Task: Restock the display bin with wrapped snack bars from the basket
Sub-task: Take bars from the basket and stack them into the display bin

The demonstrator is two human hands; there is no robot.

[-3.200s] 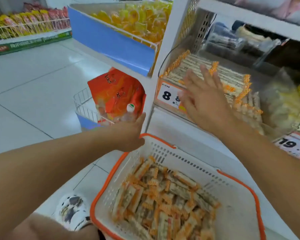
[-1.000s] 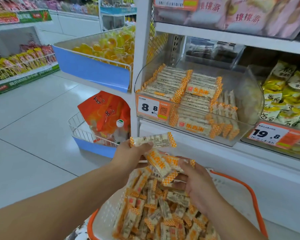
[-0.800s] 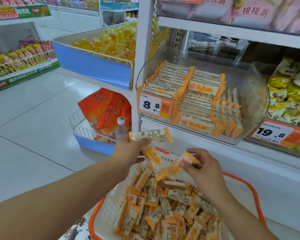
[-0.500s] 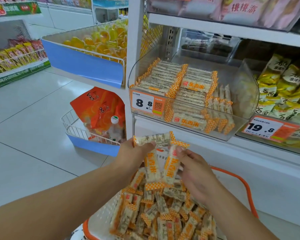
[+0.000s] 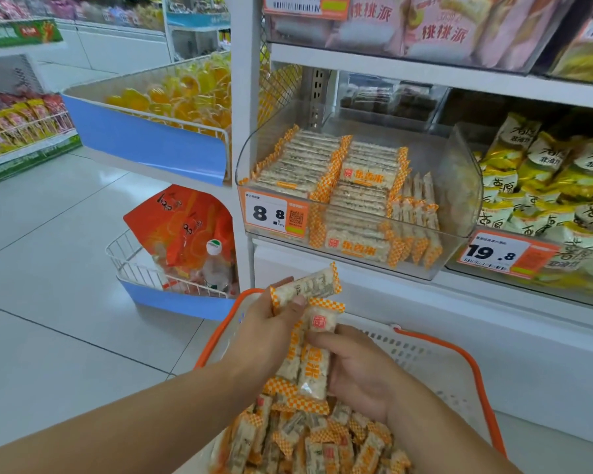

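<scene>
step: gathering bars out of the basket (image 5: 473,364), lower centre of frame; nothing going into the bin (image 5: 459,186) yet
left hand (image 5: 271,326): fingers curled round a small bunch of bars (image 5: 305,285), one lying crosswise on top, others hanging below
right hand (image 5: 360,367): thumb and fingers clamped on one upright bar (image 5: 314,371), pressed against the left hand's bunch
basket: white, orange rim, loose bars piled inside under both hands
bin: clear, centre right on the shelf, behind the 8.8 price tag (image 5: 274,215); left and middle rows stacked flat, right side lower with bars on end and free room
next (judgement): square the bunch into one grip, lift clear of the basket rim, carry up over the bin's front lip, set down in the sparse right section
risk: slick wrappers, loose bunch may shed a bar during the lift
</scene>
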